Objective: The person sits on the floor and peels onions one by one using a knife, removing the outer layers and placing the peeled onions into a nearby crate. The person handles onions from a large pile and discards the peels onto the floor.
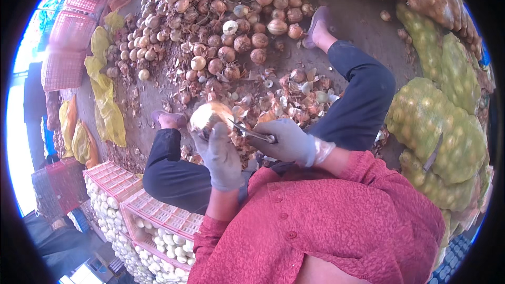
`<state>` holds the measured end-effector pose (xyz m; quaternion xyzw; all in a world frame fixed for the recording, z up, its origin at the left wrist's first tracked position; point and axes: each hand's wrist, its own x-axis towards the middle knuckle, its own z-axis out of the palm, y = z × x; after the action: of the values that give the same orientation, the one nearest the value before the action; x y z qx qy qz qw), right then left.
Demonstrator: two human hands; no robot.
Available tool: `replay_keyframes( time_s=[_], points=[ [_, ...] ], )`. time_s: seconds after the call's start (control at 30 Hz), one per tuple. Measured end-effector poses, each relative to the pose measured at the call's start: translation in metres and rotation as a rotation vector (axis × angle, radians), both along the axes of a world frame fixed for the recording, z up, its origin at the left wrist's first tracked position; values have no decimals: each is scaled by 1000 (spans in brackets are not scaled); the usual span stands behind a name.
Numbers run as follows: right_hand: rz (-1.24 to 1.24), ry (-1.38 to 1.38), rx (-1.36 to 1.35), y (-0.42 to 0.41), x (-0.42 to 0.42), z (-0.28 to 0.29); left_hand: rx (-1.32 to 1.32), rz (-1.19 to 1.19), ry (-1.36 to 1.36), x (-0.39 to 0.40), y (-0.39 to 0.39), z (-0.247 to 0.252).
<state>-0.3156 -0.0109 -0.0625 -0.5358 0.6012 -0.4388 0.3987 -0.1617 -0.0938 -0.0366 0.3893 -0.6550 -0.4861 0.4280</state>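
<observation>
A large onion [212,115], pale where its skin is off and brown at its lower left, sits in my left hand [223,161], which wears a grey glove. Gripped in my gloved right hand [286,141] is a small knife [256,134]; its blade reaches the onion's right side. The tip meets the onion's edge, though how deep it goes I cannot tell. Below both hands and between my legs lie loose onion skins [286,104]. Clear plastic wraps my right wrist.
Many unpeeled onions [236,43] cover the floor ahead. Pink crates [161,213] of peeled onions stand at my left. Green mesh sacks [438,126] of onions line the right, with a blade-like tool [434,153] on one. Yellow mesh bags [100,86] lie near stacked pink crates [65,67].
</observation>
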Motion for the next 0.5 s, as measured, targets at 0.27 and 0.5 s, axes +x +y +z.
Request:
replay_keyframes(
  time_s=[0.27,0.5],
  points=[
    [-52,-561,325,-5,16,-3,-128,29,-11,-18,10,-10],
    [-43,-1258,503,1,2,-17,182,-84,337,1,18,7]
  ],
)
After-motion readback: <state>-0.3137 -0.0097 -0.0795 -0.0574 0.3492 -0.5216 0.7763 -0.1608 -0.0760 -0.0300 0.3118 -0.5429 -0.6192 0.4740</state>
